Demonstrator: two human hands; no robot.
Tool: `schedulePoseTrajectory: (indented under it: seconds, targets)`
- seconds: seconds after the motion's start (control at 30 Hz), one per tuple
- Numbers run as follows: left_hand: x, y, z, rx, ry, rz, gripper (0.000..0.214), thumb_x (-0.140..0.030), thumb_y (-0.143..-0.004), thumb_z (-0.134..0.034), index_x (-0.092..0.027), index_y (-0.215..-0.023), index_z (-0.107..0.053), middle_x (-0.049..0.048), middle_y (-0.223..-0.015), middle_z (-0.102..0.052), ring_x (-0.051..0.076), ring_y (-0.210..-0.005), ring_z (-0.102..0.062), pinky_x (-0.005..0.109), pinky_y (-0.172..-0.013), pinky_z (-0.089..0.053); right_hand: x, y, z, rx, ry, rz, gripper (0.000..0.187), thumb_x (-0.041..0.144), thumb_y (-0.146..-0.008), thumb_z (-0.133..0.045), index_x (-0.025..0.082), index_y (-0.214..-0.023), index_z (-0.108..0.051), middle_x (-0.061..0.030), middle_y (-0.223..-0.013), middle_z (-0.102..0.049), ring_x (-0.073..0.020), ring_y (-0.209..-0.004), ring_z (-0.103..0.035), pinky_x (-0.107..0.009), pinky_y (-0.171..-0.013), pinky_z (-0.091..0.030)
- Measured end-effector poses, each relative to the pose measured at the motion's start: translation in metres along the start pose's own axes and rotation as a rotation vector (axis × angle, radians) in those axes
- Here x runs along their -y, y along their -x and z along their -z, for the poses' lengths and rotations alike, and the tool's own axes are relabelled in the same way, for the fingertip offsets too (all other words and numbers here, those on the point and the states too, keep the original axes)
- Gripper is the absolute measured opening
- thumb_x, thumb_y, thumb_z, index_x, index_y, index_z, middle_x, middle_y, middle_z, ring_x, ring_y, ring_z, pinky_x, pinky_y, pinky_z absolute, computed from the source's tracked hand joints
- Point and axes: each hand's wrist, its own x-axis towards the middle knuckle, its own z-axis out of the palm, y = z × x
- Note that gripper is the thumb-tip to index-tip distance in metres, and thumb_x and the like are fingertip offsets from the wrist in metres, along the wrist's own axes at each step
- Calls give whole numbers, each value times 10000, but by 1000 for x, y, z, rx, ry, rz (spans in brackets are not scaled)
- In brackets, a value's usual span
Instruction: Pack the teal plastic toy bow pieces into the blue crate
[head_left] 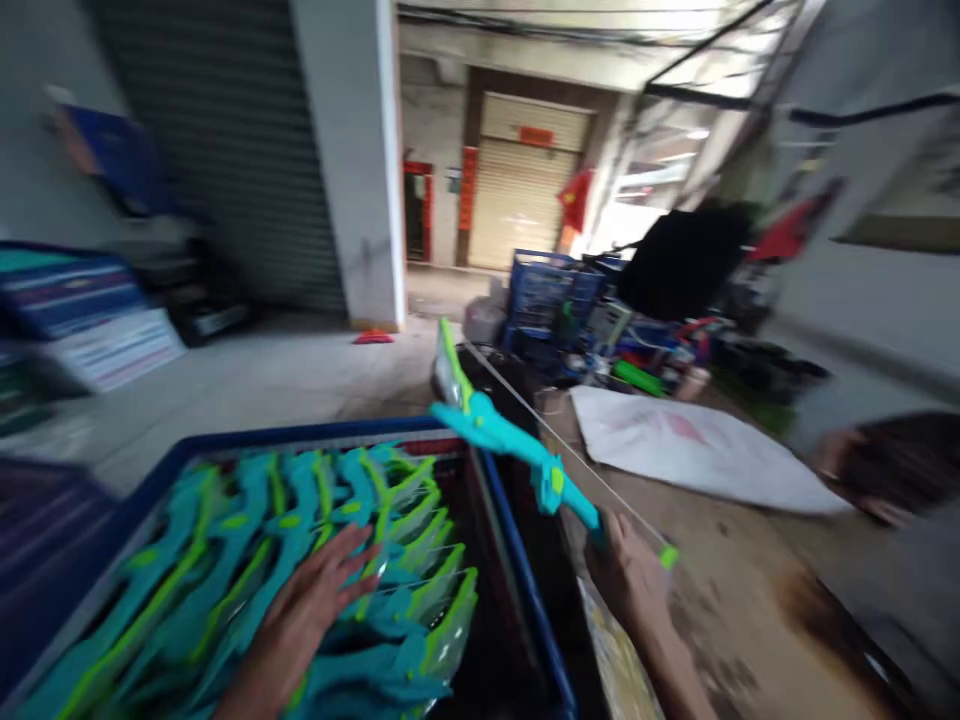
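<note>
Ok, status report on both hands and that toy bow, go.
Left hand flat, open on packed bows in blue crate. Right hand gripping one teal toy bow, raised over crate edge. Another person at right, apart.

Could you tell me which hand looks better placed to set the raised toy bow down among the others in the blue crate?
Probably the right hand: it already grips the teal toy bow just beyond the blue crate rim. The left hand lies flat on the stacked bows inside.

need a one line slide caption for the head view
Right hand holds a teal and lime plastic toy bow while left hand rests on matching bows in a blue plastic crate.
</note>
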Motion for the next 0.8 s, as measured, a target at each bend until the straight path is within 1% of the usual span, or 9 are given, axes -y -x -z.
schedulePoseTrajectory:
  seconds: [0.07,0.1,0.17,0.23,0.33,0.5,0.6,0.7,0.8]
  targets:
    - [-15,-6,-3,93,197,-52,634,-627,-689,-830,-288,-1219,-747,105,-1449,-570,385,-1376,-494,505,-1002,-559,12,1,-18,-33,332,447,315,193,-898,-477,109,-1178,-595,-87,-863,-585,-214,-697,-518,-326,-644,-361]
    - [-20,-6,-2,126,232,-65,619,-596,-708,-836,-268,-1225,-743,121,-1445,-570,377,-1374,-497,517,-1021,-544,19,3,-26,-52,424,607,334,147,-911,-438,92,-1217,-561,-85,-856,-574,-211,-691,-521,-326,-644,-380]
    - [-27,0,3,130,263,-107,502,-490,-750,-848,-229,-1169,-758,140,-1330,-648,343,-1268,-593,528,-1030,-532,34,7,-38,-58,453,765,372,81,-904,-419,58,-1262,-515,-91,-880,-563,-209,-721,-536,-325,-670,-415]
    - [-29,11,8,92,262,-131,434,-409,-756,-864,-189,-1117,-762,145,-1164,-714,310,-1107,-679,526,-999,-547,46,9,-43,-30,426,815,404,45,-885,-425,38,-1282,-501,-110,-946,-565,-219,-787,-552,-333,-716,-438]
    - [-26,28,7,2,266,-131,510,-348,-679,-920,-142,-1106,-731,142,-1057,-732,303,-981,-712,531,-932,-575,54,8,-45,-7,433,837,419,42,-885,-457,35,-1302,-498,-114,-973,-560,-243,-836,-545,-363,-762,-452]
    - [-13,35,-9,-284,286,-172,762,-307,-585,-968,-125,-1232,-609,121,-1035,-733,259,-952,-709,464,-892,-601,57,7,-43,14,456,850,397,55,-920,-464,37,-1317,-482,-123,-985,-561,-265,-862,-530,-390,-789,-451]
    - [-3,33,-14,-380,293,-207,836,-298,-582,-964,-150,-1302,-566,91,-1031,-733,221,-932,-706,377,-852,-608,63,8,-41,15,439,855,397,53,-932,-441,42,-1328,-468,-149,-1043,-573,-281,-911,-530,-404,-823,-448]
    - [3,36,-11,-418,281,-221,755,-274,-616,-942,-192,-1283,-598,64,-1045,-735,211,-939,-705,320,-804,-605,75,12,-38,25,424,840,409,50,-943,-390,54,-1347,-453,-164,-1075,-579,-284,-941,-525,-413,-858,-442]
    - [3,38,-2,-448,255,-204,584,-211,-607,-920,-186,-1140,-679,49,-1090,-736,227,-950,-701,345,-803,-620,90,19,-39,39,380,801,413,53,-946,-386,55,-1350,-468,-169,-1064,-594,-287,-952,-522,-429,-886,-439]
